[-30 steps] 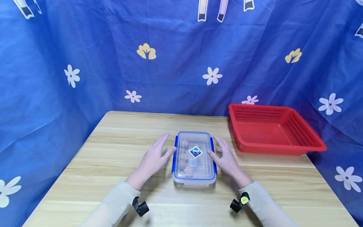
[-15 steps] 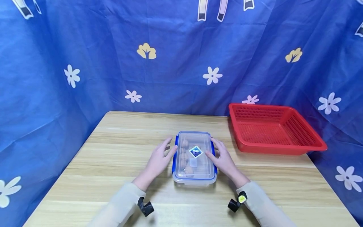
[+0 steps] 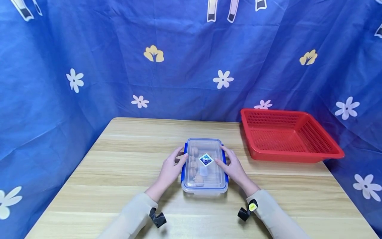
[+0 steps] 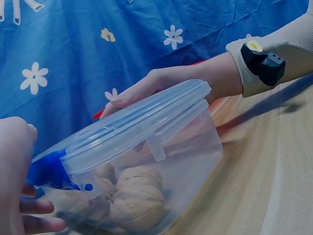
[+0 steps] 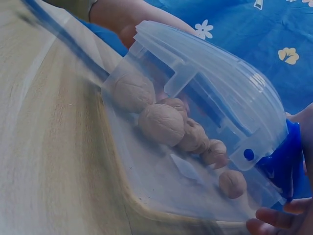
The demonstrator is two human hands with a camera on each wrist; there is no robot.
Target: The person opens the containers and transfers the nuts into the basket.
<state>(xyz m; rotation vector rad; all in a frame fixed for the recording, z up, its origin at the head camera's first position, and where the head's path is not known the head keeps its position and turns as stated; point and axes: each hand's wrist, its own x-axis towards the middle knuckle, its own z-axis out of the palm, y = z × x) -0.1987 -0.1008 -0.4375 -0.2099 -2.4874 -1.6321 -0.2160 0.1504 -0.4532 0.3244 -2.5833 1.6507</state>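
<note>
A clear plastic food container (image 3: 204, 181) with a lid and blue side latches lies on the wooden table. Several round, tan, wrinkled things that look like walnuts (image 5: 161, 124) show through its wall, lined along the left side. At the left latch (image 4: 51, 170), my left hand (image 3: 171, 167) grips the edge, its thumb over the lid rim and its fingers lower at the side. My right hand (image 3: 234, 169) holds the opposite edge, with the thumb on the lid near the diamond label (image 3: 206, 159) and fingers by the right latch (image 5: 283, 159). Both latches are partly hidden by the hands.
A red perforated plastic basket (image 3: 298, 156) stands at the table's back right, right of the container. The wooden table (image 3: 119, 159) meets a blue patterned curtain (image 3: 179, 83) behind and at both sides. Each sleeve carries a black wrist camera (image 3: 157, 219).
My left hand has moved right, in to the container's left edge, and its fingers have bent. The right hand has come in against the right edge. The container has stayed in place.
</note>
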